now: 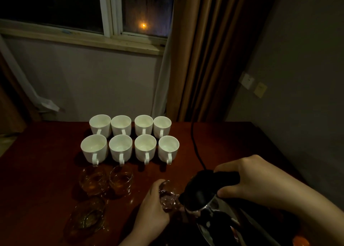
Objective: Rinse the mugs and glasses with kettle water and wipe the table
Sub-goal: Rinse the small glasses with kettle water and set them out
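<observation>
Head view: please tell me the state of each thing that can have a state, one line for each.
Kettle: tilted, spout toward the held glass, gripped by the right hand.
Held glass: gripped by the left hand, water inside.
Eight white mugs: upright, two rows, handles toward the camera.
Two glasses behind: upright.
Near-left glass: seems to lie on its side.
Curtain: drawn aside.
Window: looks closed.

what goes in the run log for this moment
step: rinsing glass | left hand: holds glass | right hand: tilts kettle | mugs: upright
</observation>
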